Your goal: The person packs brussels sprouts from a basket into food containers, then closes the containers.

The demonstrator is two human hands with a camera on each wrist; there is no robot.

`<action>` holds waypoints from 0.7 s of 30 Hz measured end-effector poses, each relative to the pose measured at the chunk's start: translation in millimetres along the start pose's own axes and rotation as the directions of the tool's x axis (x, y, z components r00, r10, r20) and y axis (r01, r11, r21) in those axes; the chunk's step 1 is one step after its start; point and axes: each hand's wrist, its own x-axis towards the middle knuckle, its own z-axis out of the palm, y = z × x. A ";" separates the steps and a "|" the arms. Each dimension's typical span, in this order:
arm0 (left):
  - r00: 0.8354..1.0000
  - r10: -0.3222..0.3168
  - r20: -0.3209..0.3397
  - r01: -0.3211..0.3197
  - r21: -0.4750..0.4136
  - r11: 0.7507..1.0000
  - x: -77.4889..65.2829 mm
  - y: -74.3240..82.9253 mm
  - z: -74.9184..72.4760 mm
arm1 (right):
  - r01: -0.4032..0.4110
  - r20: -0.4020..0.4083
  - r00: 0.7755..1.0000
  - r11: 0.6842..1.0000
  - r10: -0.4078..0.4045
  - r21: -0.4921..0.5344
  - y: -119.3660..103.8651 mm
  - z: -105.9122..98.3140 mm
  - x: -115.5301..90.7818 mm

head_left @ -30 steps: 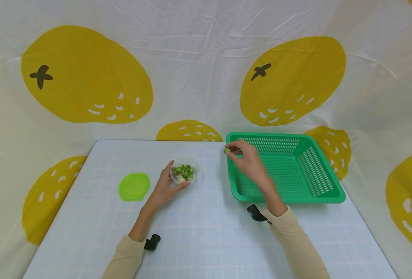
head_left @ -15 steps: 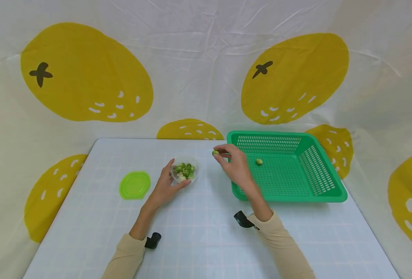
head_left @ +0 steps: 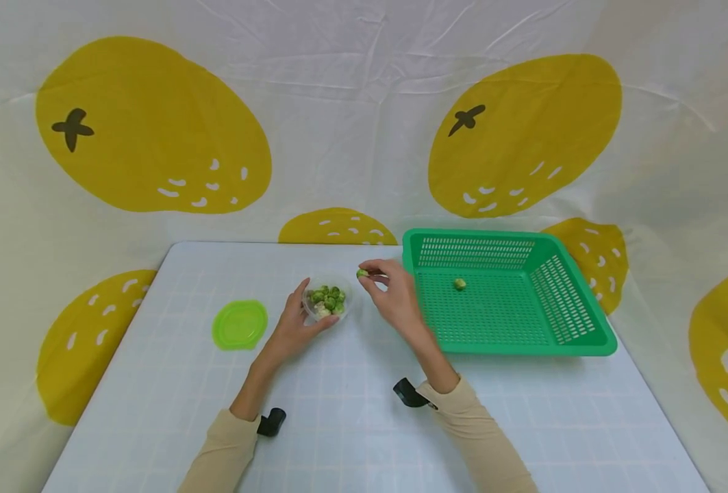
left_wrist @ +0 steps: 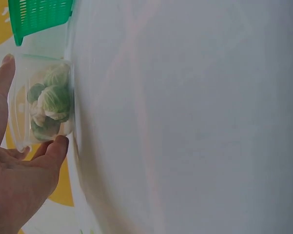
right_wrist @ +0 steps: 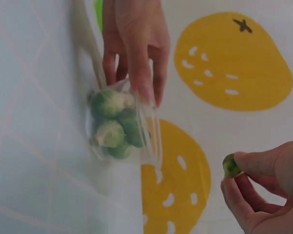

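My left hand grips a clear round plastic tub by its side, thumb and fingers spread around it. Several green Brussels sprouts fill the tub, which sits on the table; their leaves show through its wall in both wrist views. Between the thumb and fingertips of my right hand is a single Brussels sprout, held up to the right of the tub and apart from it. Another sprout lies on the floor of the green basket, behind and right of my right hand.
A lime-green lid lies flat on the table, left of my left hand. The rectangular basket with slotted walls takes up the table's back right. Close behind the table's far edge hangs a white curtain printed with yellow fruit.
My right hand has moved left from the basket's left rim towards the tub, the sprout still pinched. This uncovers the sprout in the basket. My left hand keeps holding the tub in place.
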 end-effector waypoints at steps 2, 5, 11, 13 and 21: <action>1.000 -0.004 -0.002 0.004 0.005 1.000 -0.1 0.0 0.3 | -0.002 0.007 1.000 1.000 0.002 0.010 1.0 4.4 -0.5; 1.000 -0.009 -0.004 0.009 -0.002 1.000 -0.2 -0.1 0.6 | -0.008 0.017 1.000 1.000 0.007 0.030 3.2 10.6 -1.4; 1.000 -0.010 -0.004 0.010 -0.001 1.000 -1.0 0.1 0.5 | -0.016 0.039 0.999 0.998 0.014 0.061 8.5 22.4 -3.8; 1.000 -0.015 -0.003 0.015 -0.001 1.000 -1.8 0.9 0.5 | -0.021 0.045 0.999 0.998 0.018 0.061 10.4 26.4 -4.1; 1.000 -0.018 -0.008 0.018 -0.005 1.000 -3.3 2.1 1.0 | -0.092 0.073 0.994 0.994 0.087 0.062 14.6 38.8 -2.9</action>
